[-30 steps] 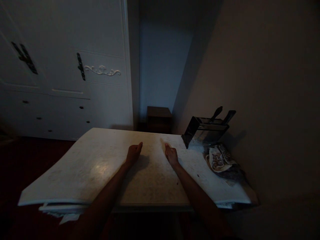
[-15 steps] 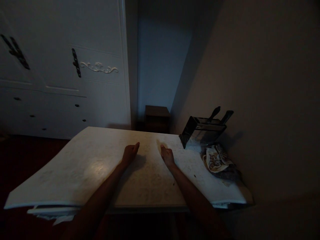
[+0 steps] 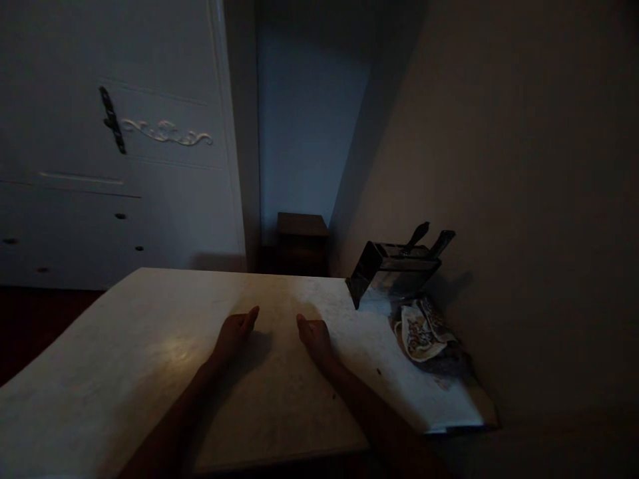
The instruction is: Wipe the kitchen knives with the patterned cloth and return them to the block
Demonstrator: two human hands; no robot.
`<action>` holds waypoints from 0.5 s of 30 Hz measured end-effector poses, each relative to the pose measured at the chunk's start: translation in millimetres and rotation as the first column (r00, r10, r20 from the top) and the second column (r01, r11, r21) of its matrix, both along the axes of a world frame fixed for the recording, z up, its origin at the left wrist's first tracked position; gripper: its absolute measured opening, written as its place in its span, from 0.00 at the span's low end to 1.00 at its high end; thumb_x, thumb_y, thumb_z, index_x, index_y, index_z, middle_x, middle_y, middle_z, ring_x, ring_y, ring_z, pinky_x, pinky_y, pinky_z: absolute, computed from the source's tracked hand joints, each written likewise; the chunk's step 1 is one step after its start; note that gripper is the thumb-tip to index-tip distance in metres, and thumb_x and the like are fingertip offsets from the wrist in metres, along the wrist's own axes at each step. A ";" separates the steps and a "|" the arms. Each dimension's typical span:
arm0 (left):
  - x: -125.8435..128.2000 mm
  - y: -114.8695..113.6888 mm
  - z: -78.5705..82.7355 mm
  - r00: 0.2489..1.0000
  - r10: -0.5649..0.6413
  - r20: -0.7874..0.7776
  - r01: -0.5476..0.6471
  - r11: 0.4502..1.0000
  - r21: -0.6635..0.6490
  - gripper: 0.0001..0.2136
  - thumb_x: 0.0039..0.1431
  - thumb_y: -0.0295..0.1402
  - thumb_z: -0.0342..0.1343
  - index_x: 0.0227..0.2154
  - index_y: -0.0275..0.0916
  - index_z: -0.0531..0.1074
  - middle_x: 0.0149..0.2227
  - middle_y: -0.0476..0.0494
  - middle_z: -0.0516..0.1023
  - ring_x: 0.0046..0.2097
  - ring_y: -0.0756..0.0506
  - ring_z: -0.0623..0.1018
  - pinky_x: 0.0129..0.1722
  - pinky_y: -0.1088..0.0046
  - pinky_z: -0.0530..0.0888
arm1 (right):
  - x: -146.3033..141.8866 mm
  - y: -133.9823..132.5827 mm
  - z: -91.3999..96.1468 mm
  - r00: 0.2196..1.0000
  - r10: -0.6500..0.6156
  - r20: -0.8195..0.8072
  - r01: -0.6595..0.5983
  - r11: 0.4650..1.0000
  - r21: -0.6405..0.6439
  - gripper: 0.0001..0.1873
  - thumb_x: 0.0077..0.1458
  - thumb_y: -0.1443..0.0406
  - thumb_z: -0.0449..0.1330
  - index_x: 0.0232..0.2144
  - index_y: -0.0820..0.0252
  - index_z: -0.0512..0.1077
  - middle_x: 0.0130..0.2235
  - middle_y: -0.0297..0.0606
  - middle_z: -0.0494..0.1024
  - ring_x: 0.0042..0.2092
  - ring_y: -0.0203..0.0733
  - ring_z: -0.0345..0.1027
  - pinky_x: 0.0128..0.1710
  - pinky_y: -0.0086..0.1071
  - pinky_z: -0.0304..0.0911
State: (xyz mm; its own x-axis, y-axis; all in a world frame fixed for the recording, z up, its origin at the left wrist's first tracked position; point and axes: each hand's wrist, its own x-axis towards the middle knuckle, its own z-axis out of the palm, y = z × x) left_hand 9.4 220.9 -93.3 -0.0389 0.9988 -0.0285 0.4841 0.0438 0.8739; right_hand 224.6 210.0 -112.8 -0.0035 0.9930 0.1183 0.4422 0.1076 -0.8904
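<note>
My left hand (image 3: 235, 336) is curled into a fist with its thumb pointing up, over the middle of the pale table (image 3: 279, 426). To its right, my right hand (image 3: 315, 338) makes a like fist, thumb raised. The two hands are apart, and nothing shows in either. Nearest to my right hand is a dark knife block (image 3: 399, 256) with two black-handled tools upright in it, at the table's far right. A folded patterned cloth (image 3: 424, 336) lies in front of the block.
A white cabinet (image 3: 170, 206) with dark handles stands beyond the table on the left. A small brown wooden stand (image 3: 302, 225) is in the far corner. The wall (image 3: 524, 233) runs close along the right side. Two small dark specks lie near my right forearm.
The view has turned a little, so the table and cabinet sit further left and the table lower. Both hands remain fists over the table, slightly nearer each other.
</note>
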 end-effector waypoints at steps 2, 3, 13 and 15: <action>-1.1 -2.8 1.0 1.000 0.006 -0.012 -0.006 1.000 -0.022 0.31 0.52 0.65 0.39 0.15 0.41 0.50 0.18 0.49 0.52 0.22 0.50 0.56 0.23 0.71 0.52 | -1.1 -2.6 2.4 1.000 -0.004 0.000 0.004 1.000 -0.011 0.36 0.56 0.35 0.42 0.12 0.55 0.47 0.17 0.30 0.47 0.20 0.32 0.41 0.21 0.33 0.36; -1.8 -4.0 1.3 1.000 0.011 -0.013 -0.011 0.999 -0.032 0.31 0.52 0.66 0.40 0.15 0.41 0.50 0.18 0.49 0.52 0.22 0.50 0.56 0.23 0.71 0.53 | -1.5 -3.8 3.2 1.000 0.002 -0.008 -0.002 1.000 -0.015 0.37 0.56 0.35 0.42 0.12 0.55 0.48 0.16 0.30 0.47 0.20 0.32 0.42 0.21 0.33 0.37; -4.5 -12.7 3.6 0.998 0.060 -0.022 -0.062 0.995 -0.079 0.30 0.52 0.66 0.38 0.16 0.41 0.50 0.18 0.48 0.54 0.22 0.49 0.58 0.23 0.70 0.56 | 6.3 -12.0 7.8 0.975 0.060 -0.212 -0.099 0.980 -0.175 0.39 0.53 0.33 0.46 0.11 0.57 0.60 0.13 0.31 0.57 0.17 0.33 0.50 0.19 0.30 0.46; -5.1 -13.2 6.5 0.997 0.075 -0.024 -0.076 0.993 -0.085 0.30 0.52 0.65 0.36 0.16 0.42 0.50 0.17 0.48 0.55 0.21 0.49 0.59 0.22 0.70 0.58 | 17.6 -12.2 14.4 0.950 0.063 -0.306 -0.131 0.970 -0.206 0.38 0.53 0.34 0.48 0.11 0.57 0.62 0.12 0.31 0.57 0.15 0.33 0.49 0.18 0.30 0.44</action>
